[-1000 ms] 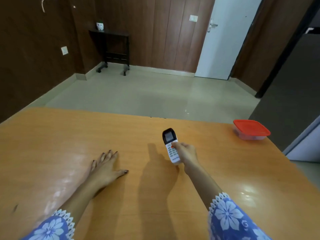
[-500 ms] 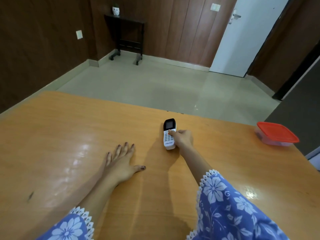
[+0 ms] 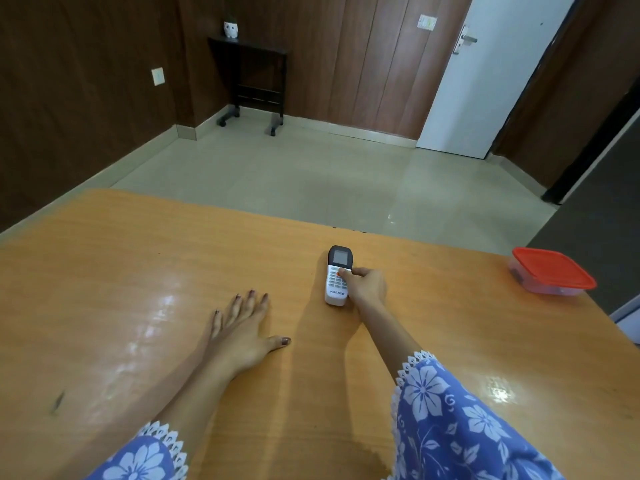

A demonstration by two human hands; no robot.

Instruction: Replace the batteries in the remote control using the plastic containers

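Remote control (image 3: 338,276) now lies face-up on the counter (image 3: 138,271) near its far edge, set down from its raised position a second ago. Right hand (image 3: 367,285) curled around its side; left hand (image 3: 242,327) flat, empty. Lidded plastic container (image 3: 550,275) at far right corner, unopened. Battery work not begun.

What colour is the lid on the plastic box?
Red, clearest in the head view: lid.

Most of the glossy orange wooden table (image 3: 138,271) lies bare. Three things interrupt it: the white-and-black remote control (image 3: 336,277) near the far edge under the right hand (image 3: 367,287), the flat left hand (image 3: 242,330) well apart, and the red-lidded clear plastic container (image 3: 550,275) at the far right corner; bare wood runs between them.
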